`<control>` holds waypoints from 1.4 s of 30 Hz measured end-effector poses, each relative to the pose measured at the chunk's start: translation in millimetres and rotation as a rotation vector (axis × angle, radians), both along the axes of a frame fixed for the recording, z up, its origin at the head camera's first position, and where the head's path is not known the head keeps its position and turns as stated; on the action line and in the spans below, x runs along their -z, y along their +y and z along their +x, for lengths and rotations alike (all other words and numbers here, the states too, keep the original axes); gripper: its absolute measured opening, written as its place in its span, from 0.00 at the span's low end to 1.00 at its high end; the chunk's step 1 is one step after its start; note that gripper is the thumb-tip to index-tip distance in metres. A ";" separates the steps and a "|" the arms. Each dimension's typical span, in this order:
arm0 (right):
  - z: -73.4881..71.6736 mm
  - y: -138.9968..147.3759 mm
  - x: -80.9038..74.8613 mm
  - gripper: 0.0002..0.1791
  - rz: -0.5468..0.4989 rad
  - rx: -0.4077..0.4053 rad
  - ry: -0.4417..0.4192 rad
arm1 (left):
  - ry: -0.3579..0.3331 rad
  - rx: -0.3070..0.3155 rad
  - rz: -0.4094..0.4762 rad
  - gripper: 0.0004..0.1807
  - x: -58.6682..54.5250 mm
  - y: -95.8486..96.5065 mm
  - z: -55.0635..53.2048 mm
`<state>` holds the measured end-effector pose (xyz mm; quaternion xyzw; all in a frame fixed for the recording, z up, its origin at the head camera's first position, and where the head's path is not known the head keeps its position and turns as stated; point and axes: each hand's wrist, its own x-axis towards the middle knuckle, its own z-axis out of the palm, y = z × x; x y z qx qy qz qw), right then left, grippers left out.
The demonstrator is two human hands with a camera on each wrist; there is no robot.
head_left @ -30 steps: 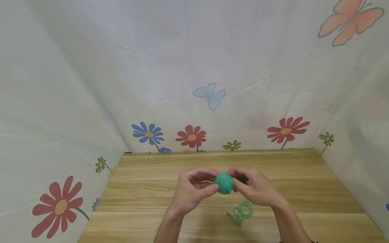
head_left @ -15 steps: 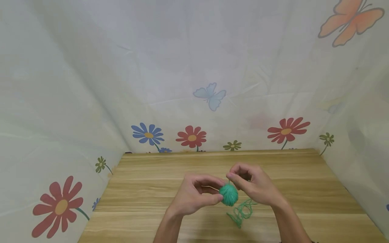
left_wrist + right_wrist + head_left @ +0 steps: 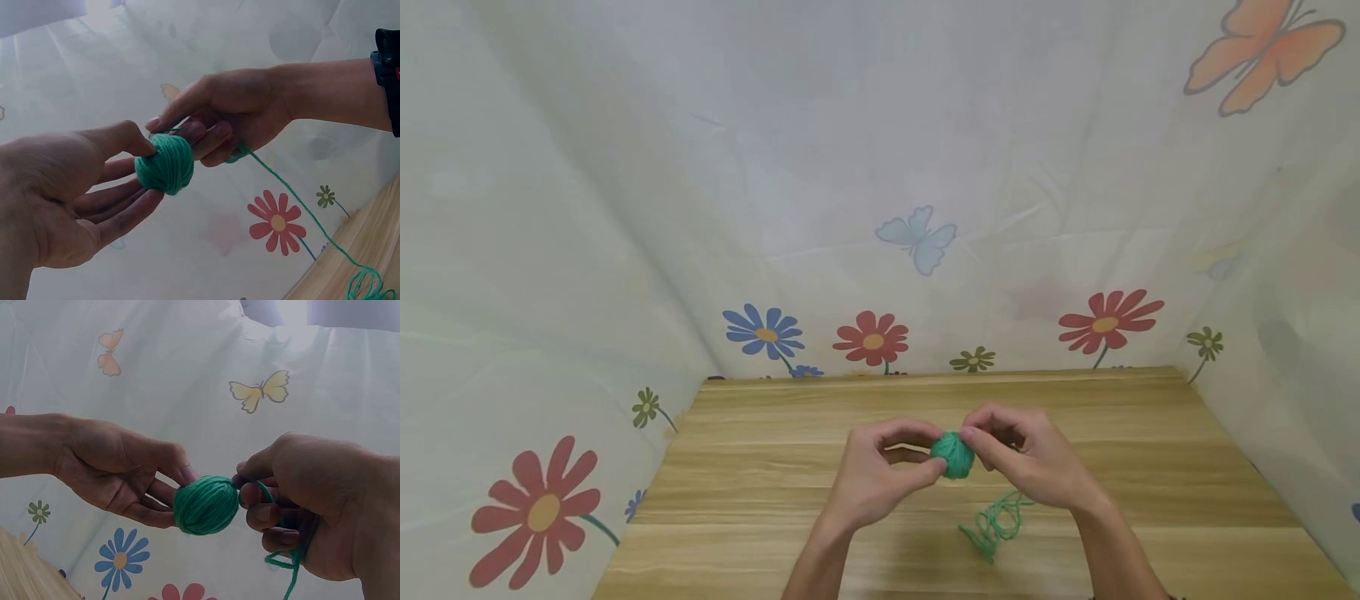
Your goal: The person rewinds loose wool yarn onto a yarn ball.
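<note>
A small ball of green yarn point(image 3: 952, 456) is held above the table between both hands. My left hand point(image 3: 877, 475) pinches its left side between thumb and fingertips, as the left wrist view also shows around the yarn ball point(image 3: 167, 164). Close against the ball's right side, my right hand point(image 3: 1030, 454) pinches the strand that comes off it. In the right wrist view that yarn strand point(image 3: 267, 490) passes through the curled fingers of the right hand point(image 3: 312, 506) and hangs below them. A loose tangle of green yarn point(image 3: 1000, 518) lies on the table beneath the hands.
The wood-grain table point(image 3: 760, 467) meets a pale curtain point(image 3: 820, 167) printed with flowers and butterflies at its back and sides. In the left wrist view the trailing strand point(image 3: 300, 197) runs from the right hand down to the tabletop.
The ball dipped down and right, then came back up and left, turning in the left hand so its windings lie differently. The right hand drew off a little, then returned beside it.
</note>
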<state>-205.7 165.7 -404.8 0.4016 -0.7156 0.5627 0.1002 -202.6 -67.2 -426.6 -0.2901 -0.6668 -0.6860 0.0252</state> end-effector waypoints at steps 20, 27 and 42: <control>1.3 -6.3 -4.8 0.21 0.036 -0.202 0.124 | -0.003 -0.154 0.181 0.15 -2.2 4.0 -0.9; -1.0 -4.7 -1.4 0.17 0.086 -0.225 0.121 | -0.007 -0.064 0.242 0.16 -4.6 4.1 1.7; -1.4 1.8 1.6 0.15 0.152 -0.081 0.007 | 0.034 0.213 0.290 0.18 -5.1 1.0 2.2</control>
